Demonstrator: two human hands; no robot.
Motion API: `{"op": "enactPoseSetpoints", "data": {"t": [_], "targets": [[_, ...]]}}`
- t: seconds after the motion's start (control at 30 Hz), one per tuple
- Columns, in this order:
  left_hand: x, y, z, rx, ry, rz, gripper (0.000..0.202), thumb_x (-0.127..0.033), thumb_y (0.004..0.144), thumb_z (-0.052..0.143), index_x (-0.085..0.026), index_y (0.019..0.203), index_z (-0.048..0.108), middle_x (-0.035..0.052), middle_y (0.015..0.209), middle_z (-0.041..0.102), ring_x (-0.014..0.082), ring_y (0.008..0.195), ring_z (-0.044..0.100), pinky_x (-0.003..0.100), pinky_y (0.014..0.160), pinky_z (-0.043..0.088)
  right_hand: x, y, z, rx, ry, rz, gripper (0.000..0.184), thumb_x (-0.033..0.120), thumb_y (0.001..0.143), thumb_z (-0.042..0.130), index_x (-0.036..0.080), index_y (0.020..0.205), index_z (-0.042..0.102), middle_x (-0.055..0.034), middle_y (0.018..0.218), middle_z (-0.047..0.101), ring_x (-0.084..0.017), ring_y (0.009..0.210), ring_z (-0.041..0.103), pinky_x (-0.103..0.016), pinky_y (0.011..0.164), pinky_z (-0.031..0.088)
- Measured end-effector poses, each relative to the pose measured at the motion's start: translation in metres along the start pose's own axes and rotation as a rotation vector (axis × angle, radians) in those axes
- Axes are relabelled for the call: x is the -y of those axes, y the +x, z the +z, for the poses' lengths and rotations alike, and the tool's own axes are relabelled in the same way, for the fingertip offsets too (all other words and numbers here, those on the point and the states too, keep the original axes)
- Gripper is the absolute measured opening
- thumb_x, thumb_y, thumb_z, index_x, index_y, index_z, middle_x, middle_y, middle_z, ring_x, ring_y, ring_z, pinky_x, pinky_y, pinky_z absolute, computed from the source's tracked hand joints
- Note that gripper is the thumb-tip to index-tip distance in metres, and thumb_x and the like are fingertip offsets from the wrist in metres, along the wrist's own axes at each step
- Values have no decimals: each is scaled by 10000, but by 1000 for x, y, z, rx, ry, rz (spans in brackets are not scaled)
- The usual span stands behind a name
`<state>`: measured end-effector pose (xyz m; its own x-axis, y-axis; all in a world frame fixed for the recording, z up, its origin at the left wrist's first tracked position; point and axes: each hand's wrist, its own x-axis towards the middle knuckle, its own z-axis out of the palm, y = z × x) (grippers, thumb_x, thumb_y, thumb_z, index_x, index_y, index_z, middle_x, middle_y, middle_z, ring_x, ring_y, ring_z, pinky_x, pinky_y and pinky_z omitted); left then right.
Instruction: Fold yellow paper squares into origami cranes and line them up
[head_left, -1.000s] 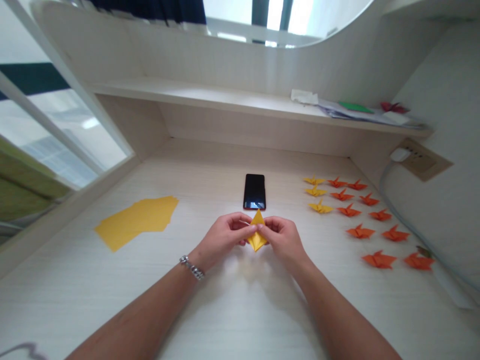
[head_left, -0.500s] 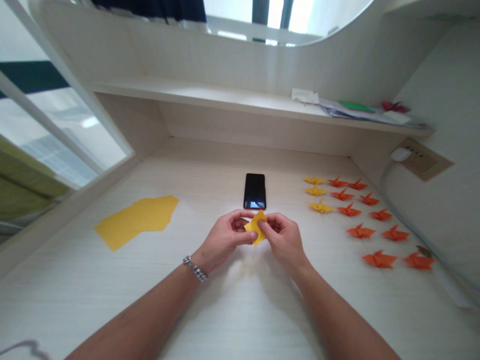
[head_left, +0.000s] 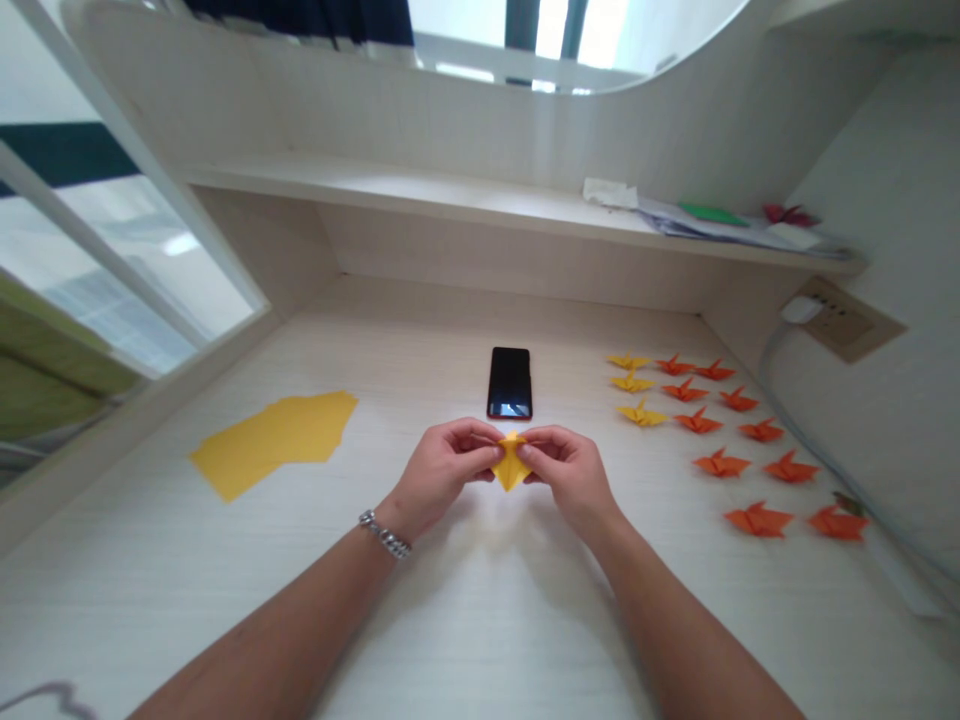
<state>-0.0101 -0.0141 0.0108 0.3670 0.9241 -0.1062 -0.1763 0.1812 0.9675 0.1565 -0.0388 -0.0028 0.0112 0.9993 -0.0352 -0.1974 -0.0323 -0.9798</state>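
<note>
A small folded yellow paper piece (head_left: pixel 511 466) is held just above the desk between both hands. My left hand (head_left: pixel 442 468) pinches its left side, fingers curled; a metal bracelet sits on that wrist. My right hand (head_left: pixel 566 472) pinches its right side with thumb and fingers closed. The paper's point hangs down towards the desk. A black phone (head_left: pixel 510 382) lies flat just beyond the hands.
A stack of yellow paper sheets (head_left: pixel 279 437) lies to the left. Yellow (head_left: pixel 632 384) and orange (head_left: pixel 739 440) folded paper cranes sit in rows at the right. A shelf with papers (head_left: pixel 720 226) runs along the back. A wall socket with a cable (head_left: pixel 802 312) is at the right.
The yellow piece has been turned and refolded between the fingers: its upper tip is now folded down, and the hands have stayed in nearly the same place.
</note>
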Motion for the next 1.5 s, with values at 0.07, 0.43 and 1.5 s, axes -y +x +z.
{"op": "enactPoseSetpoints", "data": {"t": [0.07, 0.43, 1.5], "targets": [[-1, 0, 0, -16, -47, -15, 116, -175, 684, 713, -135, 784, 670, 37, 736, 671, 142, 675, 624, 245, 593, 513, 2, -1, -1, -6, 53, 36, 256, 307, 608, 771, 168, 818, 721, -45, 730, 711, -179, 650, 657, -290, 573, 540], [0, 0, 1, 17, 8, -5, 113, -196, 713, 687, -125, 800, 691, 60, 782, 693, 165, 728, 647, 294, 684, 544, 2, 0, -2, -3, 19, 68, 212, 276, 608, 768, 141, 757, 702, -50, 700, 702, -186, 633, 653, -310, 586, 539], [12, 3, 6, 65, 238, 41, 315, -110, 671, 701, -137, 963, 587, 27, 704, 680, 151, 664, 648, 254, 627, 501, -8, 5, 0, -57, -90, -38, 276, 284, 672, 726, 161, 907, 649, -39, 731, 680, -162, 640, 615, -278, 603, 484]]}}
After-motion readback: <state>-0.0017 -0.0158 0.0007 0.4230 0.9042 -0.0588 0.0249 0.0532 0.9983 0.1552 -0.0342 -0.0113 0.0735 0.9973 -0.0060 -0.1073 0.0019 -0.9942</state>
